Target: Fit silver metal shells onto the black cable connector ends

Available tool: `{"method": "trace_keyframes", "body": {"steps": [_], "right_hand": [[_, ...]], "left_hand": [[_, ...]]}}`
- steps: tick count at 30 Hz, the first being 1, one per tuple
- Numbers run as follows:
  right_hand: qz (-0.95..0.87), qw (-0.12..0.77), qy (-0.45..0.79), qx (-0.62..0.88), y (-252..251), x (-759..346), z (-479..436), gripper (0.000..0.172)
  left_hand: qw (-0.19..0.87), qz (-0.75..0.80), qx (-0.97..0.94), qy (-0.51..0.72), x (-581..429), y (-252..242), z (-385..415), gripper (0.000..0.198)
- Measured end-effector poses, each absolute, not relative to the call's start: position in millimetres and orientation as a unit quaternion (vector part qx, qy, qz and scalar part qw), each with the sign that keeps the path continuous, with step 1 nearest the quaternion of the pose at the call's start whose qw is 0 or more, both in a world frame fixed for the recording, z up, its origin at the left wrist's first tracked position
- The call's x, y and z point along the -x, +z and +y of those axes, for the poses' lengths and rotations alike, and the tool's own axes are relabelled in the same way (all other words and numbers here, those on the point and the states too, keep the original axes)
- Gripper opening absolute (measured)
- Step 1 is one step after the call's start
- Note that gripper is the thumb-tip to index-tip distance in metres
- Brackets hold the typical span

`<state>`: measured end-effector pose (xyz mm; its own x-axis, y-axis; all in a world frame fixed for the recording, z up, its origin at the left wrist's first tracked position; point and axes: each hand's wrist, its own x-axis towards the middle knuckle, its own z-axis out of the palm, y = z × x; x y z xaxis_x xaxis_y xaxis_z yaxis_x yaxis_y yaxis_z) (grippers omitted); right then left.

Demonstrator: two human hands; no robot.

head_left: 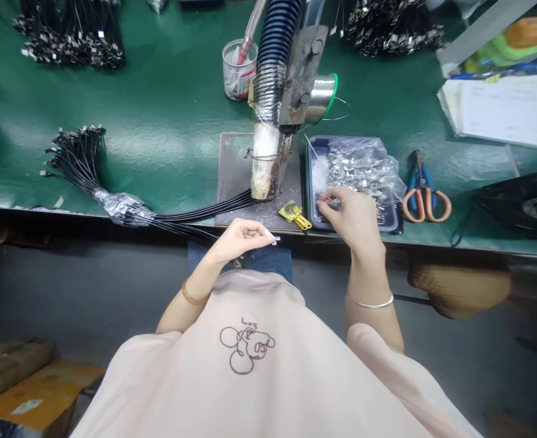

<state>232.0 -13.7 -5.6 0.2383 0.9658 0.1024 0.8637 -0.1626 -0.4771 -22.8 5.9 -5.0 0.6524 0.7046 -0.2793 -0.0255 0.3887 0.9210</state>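
Note:
My left hand (239, 241) is closed in a pinch on a small metal connector (275, 240), just off the front edge of the bench. Over the left part of a blue tray (390, 224), my right hand (354, 216) is closed, thumb and forefinger together; what lies between the fingertips is too small to make out. Inside the tray is a clear plastic bag (363, 161) with many small metal parts. A bundle of black cables (195, 212), wrapped in plastic, runs from the left toward a grey board (232, 164).
A ribbed hose (272, 79) beside a metal bracket (302, 79) comes down over the board. Near it are a solder wire spool (322, 99), a clear cup (239, 73) and a yellow tool (295, 214). Orange-handled cutters (426, 198) lie right of the tray. More cable bundles (72, 42) lie behind.

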Motion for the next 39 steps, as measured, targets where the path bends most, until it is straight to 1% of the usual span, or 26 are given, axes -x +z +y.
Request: {"method": "trace_keyframes", "body": {"steps": [3, 7, 10, 14, 22, 24, 28, 30, 32, 34, 37, 39], "right_hand": [[-0.602, 0.228, 0.089, 0.760, -1, -227, -20, 0.006], [-0.576, 0.291, 0.037, 0.763, 2, -225, -30, 0.007], [-0.577, 0.311, 0.034, 0.755, 2, -227, -34, 0.008], [-0.599, 0.285, 0.054, 0.746, -4, -232, -32, 0.009], [-0.607, 0.254, 0.107, 0.746, -6, -230, -18, 0.003], [-0.588, 0.281, 0.101, 0.752, -3, -224, -21, 0.004], [-0.523, 0.382, 0.099, 0.755, 5, -209, -37, 0.009], [-0.519, 0.399, 0.082, 0.751, 8, -208, -42, 0.012], [-0.538, 0.382, 0.063, 0.749, 9, -215, -44, 0.012], [-0.559, 0.344, 0.065, 0.752, 7, -225, -41, 0.010], [-0.584, 0.284, 0.083, 0.756, 1, -237, -32, 0.008], [-0.598, 0.266, 0.088, 0.751, -3, -240, -26, 0.009]], "left_hand": [[0.749, 0.364, -0.481, 0.273, 17, -7, 6, 0.045], [0.734, 0.380, -0.468, 0.312, 13, -10, 6, 0.043], [0.724, 0.386, -0.463, 0.335, 12, -13, 5, 0.042], [0.708, 0.388, -0.482, 0.339, 12, -14, 4, 0.040], [0.692, 0.389, -0.514, 0.326, 12, -14, 3, 0.040], [0.685, 0.389, -0.521, 0.329, 12, -15, 3, 0.040], [0.653, 0.396, -0.538, 0.355, 11, -15, 2, 0.035], [0.640, 0.399, -0.543, 0.368, 11, -16, 2, 0.032], [0.636, 0.400, -0.548, 0.368, 11, -15, 1, 0.028], [0.637, 0.399, -0.553, 0.360, 11, -14, 1, 0.027], [0.638, 0.402, -0.558, 0.346, 11, -13, 0, 0.030], [0.638, 0.403, -0.562, 0.339, 11, -13, 0, 0.031]]}}
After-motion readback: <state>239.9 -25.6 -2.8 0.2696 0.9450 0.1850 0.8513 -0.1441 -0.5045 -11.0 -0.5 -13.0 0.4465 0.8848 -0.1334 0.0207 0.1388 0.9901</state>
